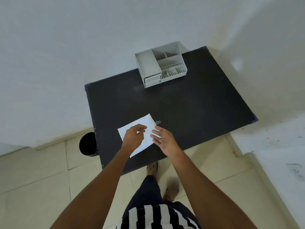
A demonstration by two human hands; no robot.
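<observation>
Grey organiser (149,65) at table (198,100) far edge; black bin (87,144) on floor left.

A black desk (189,104) stands on a pale tiled floor (41,179). At its far edge sits a grey organizer (160,64) with open compartments and two small drawers at its front left. Near the front edge a white cloth (142,120) lies flat, well apart from the organizer.
</observation>
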